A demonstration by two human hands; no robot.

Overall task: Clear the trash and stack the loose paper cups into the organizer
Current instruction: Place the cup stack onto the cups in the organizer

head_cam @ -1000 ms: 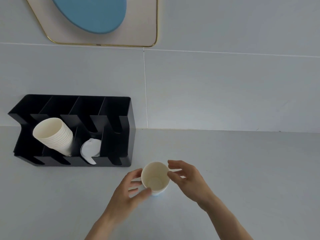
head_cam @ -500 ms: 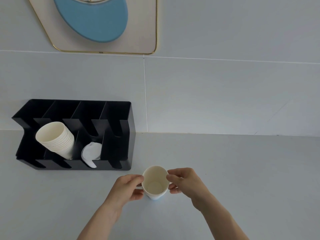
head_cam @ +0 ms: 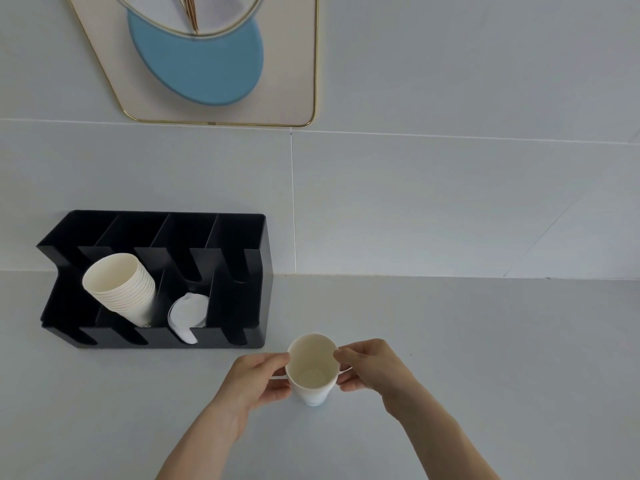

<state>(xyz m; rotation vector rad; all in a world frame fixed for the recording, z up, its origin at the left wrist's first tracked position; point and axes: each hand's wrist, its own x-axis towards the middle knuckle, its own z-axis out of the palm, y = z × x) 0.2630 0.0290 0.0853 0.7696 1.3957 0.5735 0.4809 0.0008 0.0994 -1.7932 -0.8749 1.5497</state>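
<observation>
**Cup held at the rim by both hands, organizer up and to the left**

Fingertips pinch the rim of a loose paper cup [head_cam: 312,367] from opposite sides: the left hand [head_cam: 254,381] closes thumb and fingers on the rim's left edge, the right hand [head_cam: 372,367] on its right edge. The cup stands mouth up, its long axis near vertical, its base on or just above the grey counter [head_cam: 485,358]; contact cannot be told. It looks empty inside.

Outward from the hands, the black organizer [head_cam: 258,271] sits against the wall, ahead and to the left of the cup, near but apart from it. In one of its slots a stack of cups [head_cam: 119,289] leans with its open mouth up and toward the left; a white lid [head_cam: 187,315] lies in the slot beside it on the right.

The left hand is nearer the stack. Judging from this, the cup must travel up-left and tilt to match the stack's lean before it nests.
</observation>
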